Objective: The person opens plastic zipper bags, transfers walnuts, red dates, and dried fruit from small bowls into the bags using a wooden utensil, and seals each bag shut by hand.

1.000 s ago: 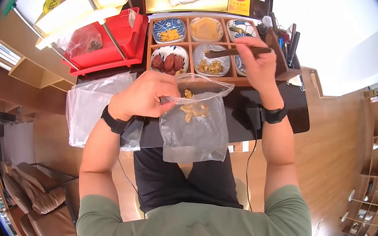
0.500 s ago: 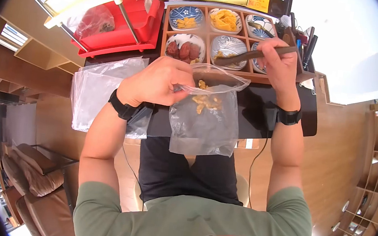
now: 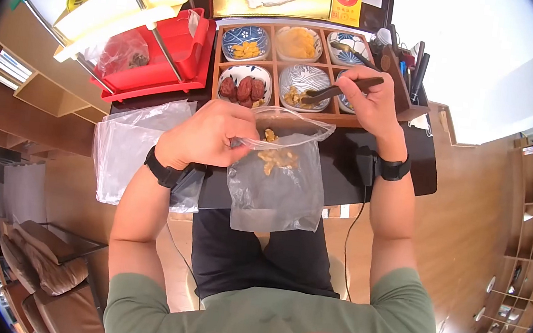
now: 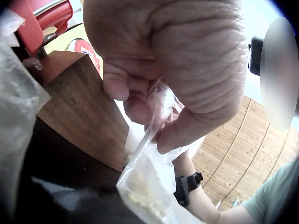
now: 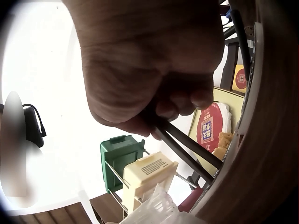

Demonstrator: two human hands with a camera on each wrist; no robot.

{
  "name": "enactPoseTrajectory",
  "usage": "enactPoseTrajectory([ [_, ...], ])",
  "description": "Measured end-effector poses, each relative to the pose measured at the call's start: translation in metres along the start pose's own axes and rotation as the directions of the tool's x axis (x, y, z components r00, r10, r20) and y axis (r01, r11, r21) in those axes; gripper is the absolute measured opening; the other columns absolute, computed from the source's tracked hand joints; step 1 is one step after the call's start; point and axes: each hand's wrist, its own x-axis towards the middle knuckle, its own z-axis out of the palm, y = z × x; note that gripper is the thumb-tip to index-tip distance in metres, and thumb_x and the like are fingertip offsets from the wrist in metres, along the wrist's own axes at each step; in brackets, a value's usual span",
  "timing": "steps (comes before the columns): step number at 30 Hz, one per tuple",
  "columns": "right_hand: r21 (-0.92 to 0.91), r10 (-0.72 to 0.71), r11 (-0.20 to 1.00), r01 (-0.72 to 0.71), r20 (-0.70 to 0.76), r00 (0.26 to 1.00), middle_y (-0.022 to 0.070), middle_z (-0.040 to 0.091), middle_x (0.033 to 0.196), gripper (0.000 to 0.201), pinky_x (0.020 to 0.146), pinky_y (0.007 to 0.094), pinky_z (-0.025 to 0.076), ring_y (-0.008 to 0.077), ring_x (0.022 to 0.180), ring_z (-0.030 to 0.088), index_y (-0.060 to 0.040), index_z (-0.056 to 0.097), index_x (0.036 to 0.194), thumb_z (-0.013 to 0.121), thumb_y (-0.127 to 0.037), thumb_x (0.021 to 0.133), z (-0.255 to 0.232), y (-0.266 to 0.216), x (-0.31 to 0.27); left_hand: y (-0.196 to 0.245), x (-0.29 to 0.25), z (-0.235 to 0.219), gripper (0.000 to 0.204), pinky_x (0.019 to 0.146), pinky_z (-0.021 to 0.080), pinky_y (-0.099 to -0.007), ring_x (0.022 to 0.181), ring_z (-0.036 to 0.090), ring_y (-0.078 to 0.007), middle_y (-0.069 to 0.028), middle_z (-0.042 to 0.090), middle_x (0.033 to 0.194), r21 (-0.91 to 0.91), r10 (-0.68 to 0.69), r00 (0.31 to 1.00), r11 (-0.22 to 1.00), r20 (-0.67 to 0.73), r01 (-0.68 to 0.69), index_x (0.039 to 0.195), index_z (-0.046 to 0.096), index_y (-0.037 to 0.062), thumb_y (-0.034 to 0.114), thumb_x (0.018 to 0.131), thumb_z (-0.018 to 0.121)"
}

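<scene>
My left hand (image 3: 214, 134) pinches the rim of a clear plastic bag (image 3: 276, 200) between thumb and fingers; its mouth faces the compartment box. Several walnut pieces (image 3: 277, 160) lie inside the bag. In the left wrist view, thumb and fingertips bunch the film (image 4: 161, 105). My right hand (image 3: 369, 102) grips dark tongs (image 3: 330, 93), their tips down at the walnuts (image 3: 294, 95) in a grey wave-patterned bowl (image 3: 306, 76). Both arms of the tongs (image 5: 187, 149) show in the right wrist view; their ends are hidden behind the box wall.
The wooden compartment box (image 3: 344, 119) also holds bowls of red dates (image 3: 244, 88), yellow chunks (image 3: 247, 49) and a pale yellow food (image 3: 297, 42). A stack of clear bags (image 3: 140, 152) lies left. Behind stand a red tray (image 3: 194, 53) and a pen holder (image 3: 406, 97).
The tongs have gone from above the wave-patterned bowl down into its walnuts, their tips now pointing steeper. My left hand keeps its pinch on the bag.
</scene>
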Motion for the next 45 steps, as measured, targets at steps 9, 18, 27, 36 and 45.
enactPoseTrajectory([
  [9,-0.047,0.072,0.996,-0.073,-0.033,0.997,-0.0048,0.053,0.064,0.015,0.054,0.0235,0.037,0.0028,0.061,0.046,0.0023,0.07,0.089,0.072,-0.011,0.096,0.003,0.003,0.0,0.002,0.001,0.0,0.014,0.061,0.049,-0.0401,0.072,0.063,-0.0349,-0.0138,0.064,0.077,0.016,-0.004,1.0,1.0,-0.001,0.004,0.082,0.068,0.0002,-0.006,0.07,0.072],
  [18,-0.056,0.057,0.997,-0.06,-0.048,0.997,-0.0047,0.056,0.066,0.015,0.054,0.0231,0.038,0.0031,0.061,0.047,0.0023,0.071,0.089,0.072,-0.011,0.096,0.001,0.003,0.0,0.0,0.0,0.001,0.014,0.061,0.048,-0.0402,0.071,0.063,-0.0351,-0.0135,0.063,0.077,0.024,-0.001,1.0,1.0,-0.004,0.001,0.082,0.069,0.0005,-0.005,0.07,0.072],
  [27,-0.006,0.023,1.0,-0.023,-0.021,1.0,-0.0012,0.058,0.068,0.013,0.054,0.0238,0.039,0.0045,0.062,0.046,0.0032,0.069,0.091,0.07,-0.008,0.096,0.0,-0.002,0.001,-0.001,0.001,-0.001,0.015,0.061,0.049,-0.0403,0.071,0.063,-0.035,-0.0132,0.064,0.077,0.022,0.019,1.0,1.0,-0.012,-0.019,0.083,0.069,0.0007,-0.006,0.069,0.072],
  [36,-0.154,-0.017,0.988,0.022,0.033,0.999,0.0024,0.059,0.067,0.011,0.058,0.0265,0.042,0.0087,0.062,0.048,-0.0012,0.072,0.102,0.067,-0.01,0.097,0.006,0.0,-0.001,0.0,0.0,0.002,0.015,0.06,0.049,-0.0389,0.071,0.064,-0.0339,-0.013,0.064,0.078,0.029,0.013,1.0,1.0,-0.012,-0.013,0.082,0.069,0.0004,-0.007,0.07,0.072],
  [45,-0.05,-0.08,0.996,0.075,-0.108,0.991,-0.0004,0.064,0.076,0.02,0.064,0.0228,0.044,0.0061,0.068,0.054,-0.0015,0.072,0.117,0.067,-0.01,0.099,0.0,0.003,0.001,-0.001,0.001,0.0,0.014,0.061,0.049,-0.0396,0.071,0.064,-0.0345,-0.0131,0.064,0.078,0.023,0.018,1.0,1.0,-0.001,-0.018,0.082,0.069,0.0006,-0.006,0.07,0.072],
])
